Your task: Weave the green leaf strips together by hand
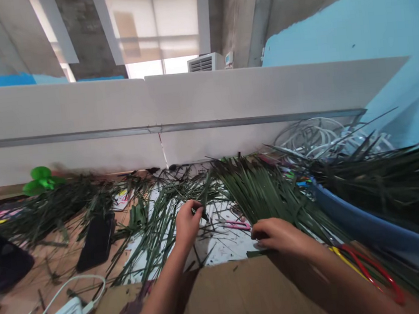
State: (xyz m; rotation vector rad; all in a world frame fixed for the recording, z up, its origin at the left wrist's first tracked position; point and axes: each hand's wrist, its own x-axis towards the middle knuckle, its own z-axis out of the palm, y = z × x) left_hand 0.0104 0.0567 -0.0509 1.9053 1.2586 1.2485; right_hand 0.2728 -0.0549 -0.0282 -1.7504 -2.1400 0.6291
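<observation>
Leaves (261, 191) lie fanned at twelve o'clock from the right hand (275, 233); its fingers curl beside their near end, and we cannot tell whether they grip anything. We find the left hand (189, 223) pinching a dark scrap (205, 216). Scissors (378, 265) lie at four o'clock from the right hand. We judge the step as leaf handling; the next move calls for a sure fingertip hold.

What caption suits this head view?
Left hand and right hand amid green leaves, with scissors and blue tub at right.
</observation>
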